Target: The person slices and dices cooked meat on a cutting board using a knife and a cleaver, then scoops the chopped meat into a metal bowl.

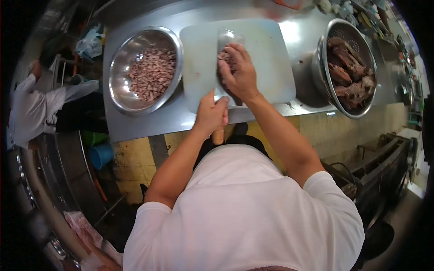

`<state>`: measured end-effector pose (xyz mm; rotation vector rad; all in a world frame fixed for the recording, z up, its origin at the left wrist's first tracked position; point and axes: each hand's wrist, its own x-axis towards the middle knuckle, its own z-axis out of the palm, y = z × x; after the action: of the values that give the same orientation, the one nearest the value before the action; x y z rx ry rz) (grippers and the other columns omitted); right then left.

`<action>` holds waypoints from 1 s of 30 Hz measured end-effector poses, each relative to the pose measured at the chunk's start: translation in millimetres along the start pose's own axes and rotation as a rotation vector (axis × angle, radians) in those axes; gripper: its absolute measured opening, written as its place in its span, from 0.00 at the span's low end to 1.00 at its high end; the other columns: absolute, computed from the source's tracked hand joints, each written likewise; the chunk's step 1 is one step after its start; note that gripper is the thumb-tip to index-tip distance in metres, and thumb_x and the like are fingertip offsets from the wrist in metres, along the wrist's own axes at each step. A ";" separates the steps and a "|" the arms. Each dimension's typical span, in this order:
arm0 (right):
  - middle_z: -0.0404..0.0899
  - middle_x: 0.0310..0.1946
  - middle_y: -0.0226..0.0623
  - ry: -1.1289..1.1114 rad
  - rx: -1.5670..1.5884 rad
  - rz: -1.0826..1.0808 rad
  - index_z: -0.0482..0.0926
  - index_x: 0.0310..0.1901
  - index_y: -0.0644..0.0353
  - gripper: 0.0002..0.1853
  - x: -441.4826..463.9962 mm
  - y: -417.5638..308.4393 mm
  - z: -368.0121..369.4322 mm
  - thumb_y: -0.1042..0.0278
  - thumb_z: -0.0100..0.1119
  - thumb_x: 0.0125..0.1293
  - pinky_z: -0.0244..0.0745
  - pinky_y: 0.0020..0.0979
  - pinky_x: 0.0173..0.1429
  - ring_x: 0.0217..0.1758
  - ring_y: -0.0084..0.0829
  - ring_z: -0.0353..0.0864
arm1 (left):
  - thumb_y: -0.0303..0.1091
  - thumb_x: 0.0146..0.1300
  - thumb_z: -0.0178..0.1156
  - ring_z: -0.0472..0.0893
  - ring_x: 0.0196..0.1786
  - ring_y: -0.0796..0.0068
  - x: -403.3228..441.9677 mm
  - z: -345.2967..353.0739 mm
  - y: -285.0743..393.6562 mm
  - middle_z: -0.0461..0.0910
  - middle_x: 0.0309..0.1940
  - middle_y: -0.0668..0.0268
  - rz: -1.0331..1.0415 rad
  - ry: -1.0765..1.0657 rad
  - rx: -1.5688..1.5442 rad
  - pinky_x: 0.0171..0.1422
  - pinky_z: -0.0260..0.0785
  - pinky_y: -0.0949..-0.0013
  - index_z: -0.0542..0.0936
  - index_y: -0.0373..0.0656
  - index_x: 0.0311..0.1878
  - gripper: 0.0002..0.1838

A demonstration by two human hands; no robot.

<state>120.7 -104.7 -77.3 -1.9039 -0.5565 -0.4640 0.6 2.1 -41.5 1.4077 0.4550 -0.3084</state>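
Observation:
My left hand is wrapped round the wooden handle of a cleaver, whose wide blade lies over a pale cutting board. My right hand cups over small pieces of chopped meat at the blade, thumb and fingers around them; the palm hides part of the pile. Left of the board stands a steel bowl holding a heap of finely diced meat. To the right, a steel colander holds large dark chunks of meat.
All this stands on a steel table, its front edge close to my body. Various items lie at the back right. Another person in white is at the far left, near a blue bucket below table height.

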 end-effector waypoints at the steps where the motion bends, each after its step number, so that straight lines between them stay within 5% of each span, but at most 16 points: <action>1: 0.79 0.58 0.50 0.003 0.013 -0.055 0.81 0.54 0.63 0.18 11.0 -19.9 18.6 0.67 0.67 0.64 0.71 0.49 0.72 0.65 0.56 0.77 | 0.31 0.75 0.56 0.73 0.16 0.79 -6.7 -19.0 6.8 0.72 0.18 0.69 0.029 0.057 -0.012 0.18 0.65 0.70 0.73 0.40 0.48 0.06; 6: 0.79 0.60 0.47 -0.219 0.337 -0.275 0.82 0.53 0.63 0.15 52.9 -91.9 117.3 0.69 0.66 0.66 0.74 0.44 0.69 0.67 0.52 0.77 | 0.32 0.76 0.55 0.72 0.16 0.81 -50.4 -115.3 64.8 0.73 0.20 0.71 0.216 0.437 0.064 0.18 0.64 0.73 0.76 0.42 0.47 0.04; 9: 0.81 0.58 0.47 -0.387 -0.127 -0.491 0.84 0.52 0.60 0.15 39.9 -65.3 180.2 0.61 0.64 0.70 0.73 0.48 0.70 0.69 0.54 0.75 | 0.33 0.76 0.55 0.72 0.18 0.81 -72.6 -168.8 71.8 0.74 0.22 0.70 0.274 0.670 0.166 0.20 0.65 0.72 0.75 0.40 0.47 0.06; 13: 0.83 0.56 0.49 -0.477 -0.059 -0.382 0.85 0.53 0.58 0.16 49.9 -50.0 185.1 0.57 0.63 0.71 0.76 0.47 0.66 0.65 0.54 0.79 | 0.32 0.75 0.55 0.73 0.18 0.80 -89.2 -208.8 63.9 0.73 0.21 0.69 0.231 0.813 0.246 0.22 0.67 0.71 0.76 0.37 0.45 0.07; 16: 0.86 0.49 0.51 -0.673 -0.094 -0.073 0.88 0.45 0.57 0.14 77.8 -63.2 148.4 0.58 0.61 0.67 0.80 0.51 0.53 0.48 0.56 0.85 | 0.31 0.75 0.54 0.73 0.18 0.79 -78.5 -210.5 46.2 0.73 0.21 0.69 0.197 0.711 0.148 0.22 0.68 0.70 0.76 0.38 0.43 0.06; 19: 0.86 0.45 0.51 -0.781 -0.168 -0.057 0.88 0.50 0.59 0.16 79.7 -66.5 115.3 0.57 0.66 0.68 0.79 0.47 0.56 0.52 0.53 0.85 | 0.31 0.76 0.55 0.73 0.18 0.79 -60.7 -195.1 37.9 0.73 0.21 0.69 0.243 0.593 0.096 0.22 0.67 0.71 0.76 0.38 0.44 0.06; 22: 0.83 0.55 0.53 -0.701 -0.127 -0.090 0.84 0.59 0.59 0.24 71.5 -58.3 90.5 0.54 0.68 0.67 0.76 0.47 0.64 0.57 0.53 0.83 | 0.31 0.77 0.56 0.72 0.18 0.80 -34.7 -180.4 35.2 0.72 0.21 0.70 0.286 0.440 -0.001 0.20 0.66 0.72 0.75 0.40 0.46 0.05; 27: 0.88 0.49 0.48 -0.633 -0.204 0.064 0.87 0.54 0.60 0.19 84.9 -49.8 -2.1 0.55 0.67 0.70 0.78 0.44 0.62 0.54 0.50 0.86 | 0.30 0.78 0.54 0.71 0.18 0.82 -4.3 -132.3 50.4 0.71 0.20 0.71 0.307 0.239 -0.094 0.21 0.67 0.74 0.75 0.40 0.48 0.04; 30: 0.89 0.49 0.46 -0.409 -0.303 0.081 0.87 0.52 0.61 0.18 103.0 -18.5 -92.0 0.54 0.69 0.70 0.80 0.40 0.61 0.54 0.44 0.87 | 0.30 0.77 0.55 0.72 0.17 0.80 13.4 -103.4 38.1 0.71 0.21 0.70 0.289 0.048 -0.001 0.20 0.67 0.73 0.75 0.41 0.45 0.04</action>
<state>188.3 -166.3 27.8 -2.3235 -0.7001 -0.1049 17.5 110.6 -24.8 1.4606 0.2855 -0.0401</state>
